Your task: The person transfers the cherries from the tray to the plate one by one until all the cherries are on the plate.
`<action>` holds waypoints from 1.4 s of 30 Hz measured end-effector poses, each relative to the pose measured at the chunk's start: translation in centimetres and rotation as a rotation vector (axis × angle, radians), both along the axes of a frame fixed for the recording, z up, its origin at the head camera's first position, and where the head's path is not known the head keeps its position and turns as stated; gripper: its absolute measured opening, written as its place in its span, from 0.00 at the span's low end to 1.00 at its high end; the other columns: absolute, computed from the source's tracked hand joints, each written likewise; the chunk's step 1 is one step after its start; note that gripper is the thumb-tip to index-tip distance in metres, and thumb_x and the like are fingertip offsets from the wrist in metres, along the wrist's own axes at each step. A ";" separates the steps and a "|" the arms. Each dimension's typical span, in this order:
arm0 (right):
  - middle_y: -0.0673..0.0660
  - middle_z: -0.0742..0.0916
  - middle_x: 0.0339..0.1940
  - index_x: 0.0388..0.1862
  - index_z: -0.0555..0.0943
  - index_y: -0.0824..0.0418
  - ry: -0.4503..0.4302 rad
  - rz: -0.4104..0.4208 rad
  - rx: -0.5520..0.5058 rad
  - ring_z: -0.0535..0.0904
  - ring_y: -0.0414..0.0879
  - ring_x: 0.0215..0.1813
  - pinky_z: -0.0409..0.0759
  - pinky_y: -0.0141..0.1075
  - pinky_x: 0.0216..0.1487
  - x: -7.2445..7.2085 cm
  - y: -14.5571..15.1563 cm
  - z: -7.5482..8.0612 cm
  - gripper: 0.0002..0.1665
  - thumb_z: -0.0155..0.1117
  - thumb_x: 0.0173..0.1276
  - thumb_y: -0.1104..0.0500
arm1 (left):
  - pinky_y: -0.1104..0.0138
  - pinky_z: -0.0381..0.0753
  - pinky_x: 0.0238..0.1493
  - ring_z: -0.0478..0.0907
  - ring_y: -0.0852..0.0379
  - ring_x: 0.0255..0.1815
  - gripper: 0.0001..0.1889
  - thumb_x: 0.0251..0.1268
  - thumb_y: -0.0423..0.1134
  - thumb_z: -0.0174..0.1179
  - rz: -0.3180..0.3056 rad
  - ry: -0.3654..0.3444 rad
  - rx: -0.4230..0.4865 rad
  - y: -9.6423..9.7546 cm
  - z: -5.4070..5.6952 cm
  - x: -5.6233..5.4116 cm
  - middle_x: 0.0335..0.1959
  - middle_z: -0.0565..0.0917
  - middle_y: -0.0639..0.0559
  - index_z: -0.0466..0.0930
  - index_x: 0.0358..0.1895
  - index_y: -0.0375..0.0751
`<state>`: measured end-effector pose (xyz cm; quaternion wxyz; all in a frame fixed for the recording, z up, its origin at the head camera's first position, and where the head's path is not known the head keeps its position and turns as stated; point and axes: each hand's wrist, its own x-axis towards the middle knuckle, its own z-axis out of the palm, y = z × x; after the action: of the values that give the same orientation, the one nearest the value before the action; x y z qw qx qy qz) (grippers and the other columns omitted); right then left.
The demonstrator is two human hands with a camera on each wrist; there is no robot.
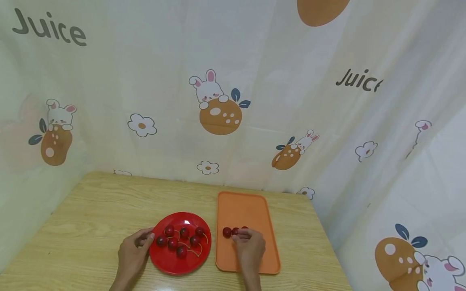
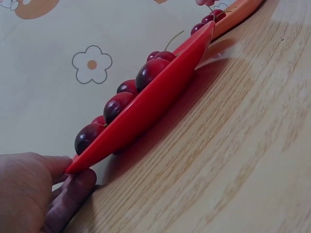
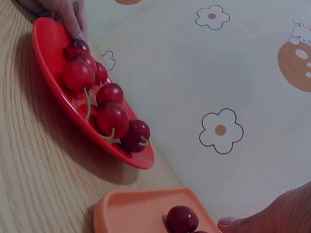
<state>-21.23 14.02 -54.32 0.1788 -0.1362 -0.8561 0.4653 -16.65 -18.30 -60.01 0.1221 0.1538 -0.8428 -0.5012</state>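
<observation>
My left hand (image 1: 132, 250) pinches the left rim of a round red plate (image 1: 178, 266), thumb above and fingers below, as the left wrist view shows. Several dark red cherries with stems, such as this cherry (image 1: 181, 251), lie on the plate. Over an orange tray (image 1: 242, 206) to its right is my right hand (image 1: 251, 246), thumb and forefinger close together beside a short row of cherries (image 1: 227, 232). Whether these fingertips hold a cherry or stem is unclear. In the right wrist view the thumb (image 3: 243, 224) shows near a cherry (image 3: 182, 219) on the tray.
Plate and tray stand side by side on a light wooden table (image 1: 105, 210), a narrow strip of wood between them. Behind and beside the table hangs a pale curtain (image 1: 160, 89) printed with rabbits, oranges and flowers.
</observation>
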 end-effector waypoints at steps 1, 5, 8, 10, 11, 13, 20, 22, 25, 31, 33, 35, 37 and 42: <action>0.57 0.94 0.28 0.33 0.93 0.65 0.003 -0.010 0.003 0.90 0.44 0.28 0.87 0.37 0.33 -0.1 0.2 -0.1 0.11 0.87 0.53 0.71 | 0.74 0.77 0.41 0.81 0.69 0.35 0.14 0.79 0.38 0.67 0.000 0.001 0.000 0.0 0.0 0.0 0.48 0.93 0.43 0.90 0.61 0.40; 0.58 0.94 0.30 0.37 0.93 0.66 -0.001 -0.059 0.003 0.89 0.44 0.28 0.85 0.34 0.33 -0.3 1.1 -0.4 0.13 0.87 0.53 0.72 | 0.74 0.77 0.41 0.81 0.70 0.35 0.14 0.79 0.38 0.67 0.002 0.005 -0.001 0.0 -0.1 0.0 0.48 0.93 0.43 0.90 0.61 0.40; 0.59 0.94 0.32 0.39 0.93 0.66 -0.008 -0.088 0.003 0.89 0.46 0.30 0.84 0.32 0.33 -0.4 1.7 -0.5 0.14 0.87 0.53 0.72 | 0.73 0.76 0.41 0.81 0.71 0.34 0.14 0.79 0.39 0.67 0.001 0.009 -0.006 -0.1 -0.2 0.0 0.47 0.93 0.44 0.90 0.61 0.41; 0.61 0.94 0.34 0.41 0.92 0.67 -0.015 -0.103 0.002 0.89 0.48 0.32 0.85 0.34 0.34 -0.4 2.1 -0.6 0.15 0.86 0.55 0.72 | 0.73 0.76 0.41 0.81 0.71 0.34 0.14 0.79 0.39 0.67 -0.002 0.010 -0.008 -0.2 -0.2 0.0 0.47 0.93 0.44 0.90 0.61 0.41; 0.62 0.94 0.35 0.42 0.92 0.68 -0.021 -0.111 0.001 0.89 0.49 0.33 0.86 0.37 0.36 -0.4 2.2 -0.6 0.15 0.86 0.55 0.72 | 0.73 0.76 0.41 0.81 0.71 0.35 0.14 0.79 0.39 0.67 -0.002 0.009 -0.009 -0.2 -0.2 0.0 0.47 0.93 0.44 0.90 0.61 0.41; 0.64 0.94 0.37 0.44 0.92 0.69 -0.018 -0.118 -0.001 0.90 0.52 0.35 0.89 0.43 0.38 -0.3 2.5 -0.5 0.16 0.85 0.56 0.72 | 0.73 0.76 0.41 0.81 0.71 0.35 0.14 0.79 0.39 0.67 -0.002 0.007 -0.011 -0.2 -0.1 0.0 0.48 0.93 0.44 0.90 0.61 0.41; 0.67 0.94 0.41 0.47 0.92 0.70 -0.041 -0.134 -0.007 0.92 0.55 0.38 0.90 0.52 0.45 -0.5 3.6 -1.0 0.18 0.86 0.57 0.70 | 0.73 0.76 0.41 0.81 0.70 0.35 0.15 0.79 0.38 0.67 0.001 -0.005 -0.019 -0.1 0.1 0.1 0.49 0.93 0.43 0.90 0.62 0.40; 0.66 0.94 0.40 0.46 0.92 0.70 -0.041 -0.133 -0.001 0.92 0.55 0.38 0.89 0.51 0.44 -0.6 3.8 -1.3 0.18 0.87 0.57 0.69 | 0.73 0.76 0.41 0.81 0.69 0.35 0.15 0.79 0.38 0.67 0.000 -0.006 -0.021 -0.2 0.0 0.1 0.49 0.93 0.43 0.90 0.62 0.40; 0.65 0.94 0.38 0.44 0.92 0.70 -0.035 -0.126 0.011 0.91 0.53 0.36 0.88 0.48 0.41 -0.6 4.1 -1.7 0.17 0.87 0.56 0.69 | 0.73 0.76 0.40 0.81 0.69 0.35 0.15 0.79 0.39 0.67 -0.002 -0.004 -0.021 -0.2 0.0 0.1 0.49 0.93 0.43 0.90 0.62 0.40; 0.64 0.94 0.36 0.43 0.92 0.70 -0.069 -0.114 0.006 0.90 0.51 0.35 0.87 0.45 0.39 -0.7 4.3 -2.1 0.13 0.84 0.59 0.71 | 0.73 0.76 0.41 0.81 0.70 0.35 0.15 0.79 0.39 0.67 0.000 -0.002 -0.020 -0.1 0.0 0.1 0.49 0.93 0.43 0.90 0.62 0.40; 0.64 0.94 0.36 0.42 0.92 0.70 -0.075 -0.114 0.009 0.89 0.51 0.34 0.87 0.43 0.38 -0.7 4.3 -2.3 0.12 0.84 0.59 0.71 | 0.74 0.77 0.41 0.81 0.70 0.36 0.15 0.79 0.39 0.67 0.000 -0.005 -0.019 -0.1 0.0 0.0 0.49 0.93 0.43 0.90 0.62 0.40; 0.64 0.94 0.34 0.41 0.92 0.70 -0.073 -0.118 0.013 0.89 0.51 0.33 0.86 0.40 0.35 -0.7 4.3 -2.5 0.12 0.84 0.59 0.70 | 0.74 0.77 0.41 0.81 0.70 0.36 0.15 0.79 0.39 0.67 0.000 -0.009 -0.016 -0.1 -0.1 0.0 0.49 0.93 0.43 0.90 0.62 0.41; 0.64 0.94 0.33 0.40 0.92 0.70 -0.060 -0.122 0.015 0.89 0.51 0.32 0.84 0.38 0.33 -0.7 4.3 -2.6 0.11 0.84 0.58 0.71 | 0.74 0.77 0.41 0.81 0.70 0.36 0.15 0.80 0.39 0.67 0.000 -0.013 -0.017 -0.1 -0.1 0.0 0.49 0.93 0.43 0.90 0.62 0.41; 0.63 0.94 0.32 0.38 0.92 0.70 -0.048 -0.127 0.012 0.90 0.51 0.32 0.83 0.35 0.32 -0.7 4.3 -2.9 0.09 0.83 0.57 0.73 | 0.74 0.77 0.41 0.81 0.69 0.36 0.15 0.79 0.39 0.67 0.000 -0.012 -0.025 -0.1 -0.1 -0.1 0.49 0.93 0.43 0.90 0.62 0.40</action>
<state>-21.94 18.32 -57.17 0.1880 -0.2002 -0.8526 0.4446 -16.71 -18.42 -60.11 0.1190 0.1554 -0.8496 -0.4897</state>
